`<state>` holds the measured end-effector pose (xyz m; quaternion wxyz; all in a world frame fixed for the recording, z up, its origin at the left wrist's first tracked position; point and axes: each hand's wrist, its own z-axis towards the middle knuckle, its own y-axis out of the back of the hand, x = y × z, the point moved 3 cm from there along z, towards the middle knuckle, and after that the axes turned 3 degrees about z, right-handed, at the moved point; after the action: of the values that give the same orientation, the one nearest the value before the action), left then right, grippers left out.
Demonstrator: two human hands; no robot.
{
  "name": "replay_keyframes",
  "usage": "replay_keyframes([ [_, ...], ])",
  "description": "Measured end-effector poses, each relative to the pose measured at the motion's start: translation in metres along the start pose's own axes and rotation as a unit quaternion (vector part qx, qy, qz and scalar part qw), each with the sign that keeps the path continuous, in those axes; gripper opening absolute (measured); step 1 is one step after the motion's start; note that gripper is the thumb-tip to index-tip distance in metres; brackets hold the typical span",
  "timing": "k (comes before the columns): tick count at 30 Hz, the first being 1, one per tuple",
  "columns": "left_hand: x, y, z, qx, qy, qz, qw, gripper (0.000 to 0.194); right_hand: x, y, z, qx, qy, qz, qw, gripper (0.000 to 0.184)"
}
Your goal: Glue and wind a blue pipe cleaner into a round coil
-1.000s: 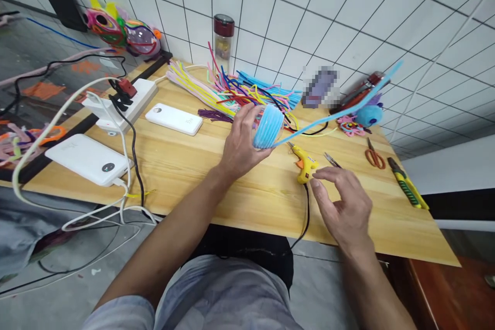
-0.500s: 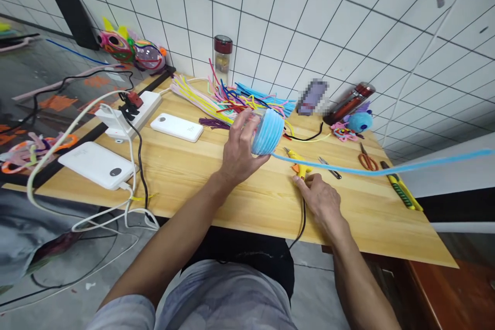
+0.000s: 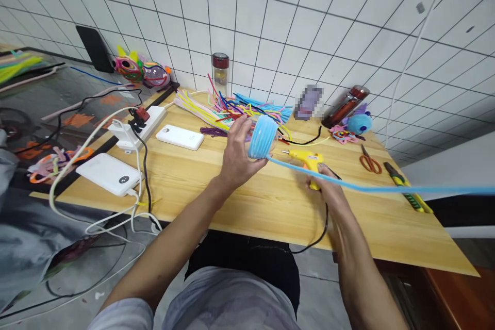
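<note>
My left hand [image 3: 237,152] holds a round object wrapped in light-blue pipe cleaner [image 3: 263,137] above the wooden table [image 3: 201,191]. A long loose blue tail [image 3: 386,188] runs from it out to the right edge of view. My right hand [image 3: 328,191] grips the yellow glue gun [image 3: 307,158], lifted off the table with its nozzle pointing left toward the wrapped object. The gun's black cord [image 3: 323,229] hangs over the table's front edge.
A pile of coloured pipe cleaners [image 3: 232,105] lies at the back by a jar [image 3: 220,67]. Two white power banks [image 3: 180,137] [image 3: 108,173] and a power strip [image 3: 137,122] with cables sit left. Orange scissors [image 3: 369,161] and a yellow-green utility knife [image 3: 406,193] lie right.
My right hand went from hovering over the table to the glue gun, closed on it and lifted it. The blue tail swung from up-right down to level.
</note>
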<state>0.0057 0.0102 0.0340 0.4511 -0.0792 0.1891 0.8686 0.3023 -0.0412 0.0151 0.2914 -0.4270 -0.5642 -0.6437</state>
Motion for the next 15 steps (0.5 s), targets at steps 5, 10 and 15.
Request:
replay_keyframes([
  [5, 0.010, -0.005, -0.004, 0.009, 0.027, -0.010, 1.000, 0.107, 0.022, 0.001, -0.018, 0.021, 0.044, 0.247, 0.968, 0.032],
  [10, 0.020, -0.008, -0.012, 0.037, 0.056, -0.003, 0.998, 0.111, 0.050, -0.002, -0.006, 0.071, 0.107, 0.253, 0.959, 0.041],
  [15, 0.025, -0.010, -0.021, 0.077, 0.113, -0.096, 0.986, 0.114, 0.057, -0.005, 0.007, 0.167, 0.150, 0.168, 0.960, 0.053],
])
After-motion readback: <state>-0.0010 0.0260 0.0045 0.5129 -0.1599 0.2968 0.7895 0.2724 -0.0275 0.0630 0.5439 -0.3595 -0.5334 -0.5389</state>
